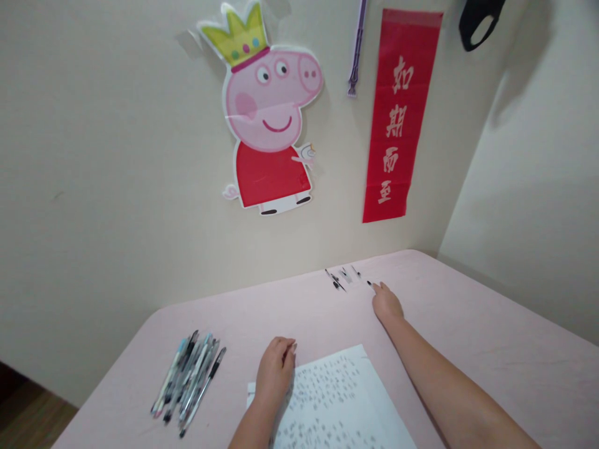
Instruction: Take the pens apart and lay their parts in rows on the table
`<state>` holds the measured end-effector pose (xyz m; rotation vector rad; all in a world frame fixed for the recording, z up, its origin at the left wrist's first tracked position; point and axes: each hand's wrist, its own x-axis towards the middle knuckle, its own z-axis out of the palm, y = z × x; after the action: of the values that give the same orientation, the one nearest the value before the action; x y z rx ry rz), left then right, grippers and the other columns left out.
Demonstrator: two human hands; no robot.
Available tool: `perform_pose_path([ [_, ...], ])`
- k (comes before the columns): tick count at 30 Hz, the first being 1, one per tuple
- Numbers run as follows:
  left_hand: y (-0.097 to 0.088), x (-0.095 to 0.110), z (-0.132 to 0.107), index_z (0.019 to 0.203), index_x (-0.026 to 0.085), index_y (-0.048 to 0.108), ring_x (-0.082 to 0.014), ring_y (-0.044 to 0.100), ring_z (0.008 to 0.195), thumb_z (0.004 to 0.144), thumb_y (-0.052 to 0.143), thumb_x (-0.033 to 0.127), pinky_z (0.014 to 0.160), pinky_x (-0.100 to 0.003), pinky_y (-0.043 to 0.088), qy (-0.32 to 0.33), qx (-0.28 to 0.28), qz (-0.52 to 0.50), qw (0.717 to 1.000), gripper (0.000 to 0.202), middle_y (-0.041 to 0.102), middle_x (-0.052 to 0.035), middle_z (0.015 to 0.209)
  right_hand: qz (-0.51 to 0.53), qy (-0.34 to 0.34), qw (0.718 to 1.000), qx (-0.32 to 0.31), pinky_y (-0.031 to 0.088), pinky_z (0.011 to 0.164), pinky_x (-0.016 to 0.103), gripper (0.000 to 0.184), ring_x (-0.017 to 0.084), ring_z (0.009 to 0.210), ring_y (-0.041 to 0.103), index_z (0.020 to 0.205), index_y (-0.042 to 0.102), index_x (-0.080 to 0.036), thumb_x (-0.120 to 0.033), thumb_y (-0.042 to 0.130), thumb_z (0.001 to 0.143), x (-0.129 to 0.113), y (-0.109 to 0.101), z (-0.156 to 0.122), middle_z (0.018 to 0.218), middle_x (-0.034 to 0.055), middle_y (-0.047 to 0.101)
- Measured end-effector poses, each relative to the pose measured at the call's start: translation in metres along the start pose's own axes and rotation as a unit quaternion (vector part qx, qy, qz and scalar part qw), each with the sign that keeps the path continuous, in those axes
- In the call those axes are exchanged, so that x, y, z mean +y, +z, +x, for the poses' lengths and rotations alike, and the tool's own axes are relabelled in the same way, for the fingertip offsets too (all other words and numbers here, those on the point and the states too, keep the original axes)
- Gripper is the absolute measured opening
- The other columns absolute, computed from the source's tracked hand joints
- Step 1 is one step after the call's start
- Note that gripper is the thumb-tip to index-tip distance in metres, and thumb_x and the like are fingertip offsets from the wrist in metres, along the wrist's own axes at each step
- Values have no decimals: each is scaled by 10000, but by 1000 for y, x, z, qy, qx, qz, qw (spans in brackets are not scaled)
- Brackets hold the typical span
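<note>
My left hand (276,368) rests on the pink table (491,337) with its fingers curled, at the top left corner of a white sheet covered in handwriting (337,399). My right hand (386,302) stretches far across the table, fingertips touching a small dark pen part. Several small pen parts (344,277) lie scattered just beyond it near the wall. A bundle of several pens (189,380) lies to the left of my left hand.
The table stands in a corner against cream walls. A cartoon pig cutout (269,118) and a red banner with gold characters (397,115) hang on the wall. A black object (477,22) hangs top right. Wooden floor (28,418) shows lower left.
</note>
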<state>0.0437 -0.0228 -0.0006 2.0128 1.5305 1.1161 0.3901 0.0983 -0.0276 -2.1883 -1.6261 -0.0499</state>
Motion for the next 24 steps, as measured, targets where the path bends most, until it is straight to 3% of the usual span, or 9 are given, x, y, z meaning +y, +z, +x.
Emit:
perform_pose_path([
  [8, -1, 2, 0, 883, 185, 679, -214, 618, 850, 835, 462, 305, 793, -376, 501, 2, -6, 3, 1000, 252, 656, -80, 871, -5, -44, 999, 6, 314, 1051, 369, 454, 285, 1254, 433, 1211, 581, -41, -59, 378, 805, -2, -10, -4, 1333, 211, 489],
  [13, -1, 1, -1, 890, 184, 674, -211, 617, 854, 839, 461, 301, 795, -372, 499, 5, -7, 6, 1000, 248, 652, -78, 881, 7, -83, 996, 7, 234, 1091, 437, 452, 272, 1259, 424, 1193, 593, -72, -35, 391, 791, -14, -23, -11, 1314, 187, 519],
  [16, 0, -1, -1, 883, 189, 674, -202, 618, 847, 841, 467, 290, 791, -360, 499, 10, -4, 7, 1000, 233, 653, -69, 876, 26, -138, 990, -6, 236, 1093, 418, 436, 248, 1255, 432, 1174, 607, -86, -35, 397, 796, -43, -28, -28, 1302, 163, 539],
  [20, 1, -3, -1, 883, 189, 673, -195, 620, 832, 843, 462, 277, 780, -347, 500, 10, -2, 12, 1000, 232, 653, -64, 864, 77, -265, 959, -58, 292, 1061, 370, 350, 222, 1211, 469, 1078, 663, -128, -80, 436, 817, -103, -32, -84, 1244, 116, 593],
  [24, 1, -3, -1, 887, 193, 677, -194, 620, 820, 844, 458, 273, 773, -348, 502, 22, -1, 13, 1000, 238, 660, -64, 845, 115, -346, 923, -121, 421, 856, 315, 227, 201, 929, 571, 829, 691, -164, -132, 466, 839, -154, -41, -149, 923, 91, 660],
])
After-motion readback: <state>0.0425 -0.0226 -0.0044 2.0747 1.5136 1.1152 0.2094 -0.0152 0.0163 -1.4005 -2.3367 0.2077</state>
